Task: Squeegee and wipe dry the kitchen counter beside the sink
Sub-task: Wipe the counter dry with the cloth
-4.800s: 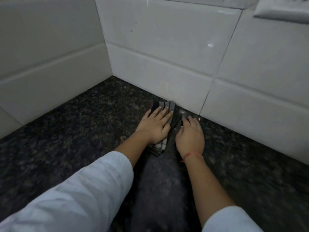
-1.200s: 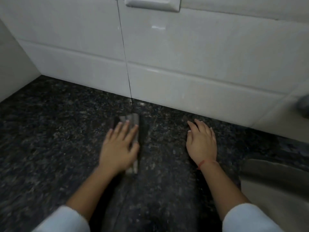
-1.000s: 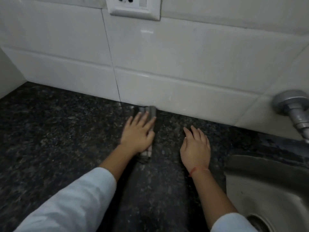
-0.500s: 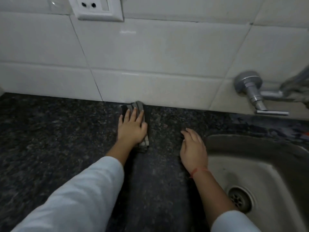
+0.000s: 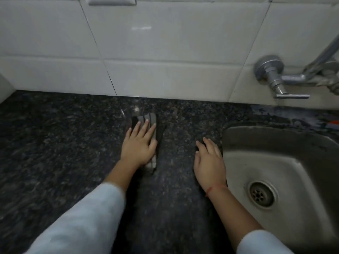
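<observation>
A folded grey striped cloth point(image 5: 150, 119) lies flat on the dark speckled granite counter point(image 5: 55, 143), a short way in front of the tiled wall. My left hand point(image 5: 139, 145) presses down on it with fingers spread, covering most of the cloth. My right hand point(image 5: 209, 162) rests flat on the bare counter, fingers apart, holding nothing, just left of the steel sink point(image 5: 286, 162). No squeegee is in view.
White wall tiles point(image 5: 165, 52) rise behind the counter, with a switch plate point(image 5: 111, 0) at the top edge. A metal tap point(image 5: 275, 77) juts from the wall above the sink. The sink drain point(image 5: 261, 195) sits at lower right. An orange object point(image 5: 334, 122) shows at the right edge.
The cloth under my left hand has slid toward me, away from the wall, after working rightward along the counter from the corner. My right hand has shifted right to the sink's edge.
</observation>
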